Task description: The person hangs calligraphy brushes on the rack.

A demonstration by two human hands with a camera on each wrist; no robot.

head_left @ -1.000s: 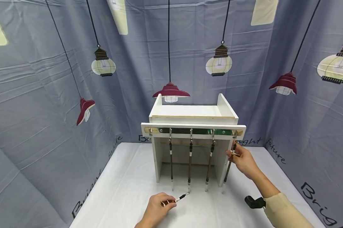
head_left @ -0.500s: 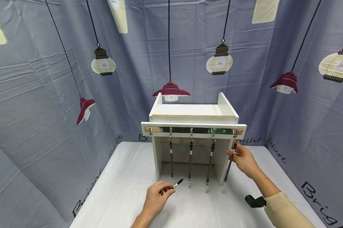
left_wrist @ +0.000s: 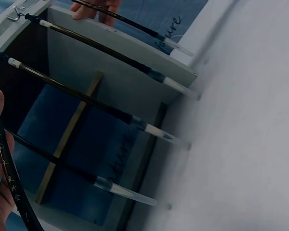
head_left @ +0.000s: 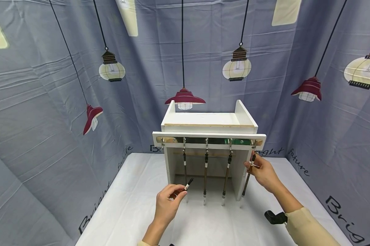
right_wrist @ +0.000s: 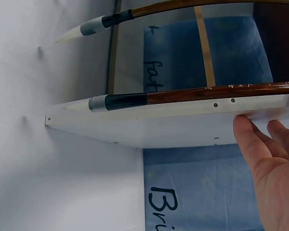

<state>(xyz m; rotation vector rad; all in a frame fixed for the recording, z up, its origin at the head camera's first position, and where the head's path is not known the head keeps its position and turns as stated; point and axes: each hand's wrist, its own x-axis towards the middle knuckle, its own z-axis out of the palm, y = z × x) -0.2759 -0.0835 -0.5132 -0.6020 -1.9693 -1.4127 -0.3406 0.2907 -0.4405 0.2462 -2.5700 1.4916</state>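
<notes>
My left hand (head_left: 166, 205) pinches a dark calligraphy brush (left_wrist: 9, 168) near its top, its black-and-white end (head_left: 188, 184) pointing up and right in the head view. This hand is in front of the white wooden rack (head_left: 209, 130). Several capped calligraphy brushes, such as the middle brush (head_left: 205, 171), hang tip down from metal hooks. Nothing hangs on the leftmost hook (head_left: 162, 142). My right hand (head_left: 263, 174) is beside the rightmost hanging brush (head_left: 247, 181). In the right wrist view, its fingertips (right_wrist: 243, 122) touch the side panel (right_wrist: 183, 125); the thumb is mostly out of view.
The rack stands on a white-covered table (head_left: 129, 198). A grey curtain (head_left: 62, 102) with printed lamps surrounds the table on three sides. A black curved piece (head_left: 275, 217) sits by the right sleeve (head_left: 307, 229).
My left hand has risen and moved slightly left toward the rack, turning the brush's end more upright. The right hand has stayed at the side panel.
</notes>
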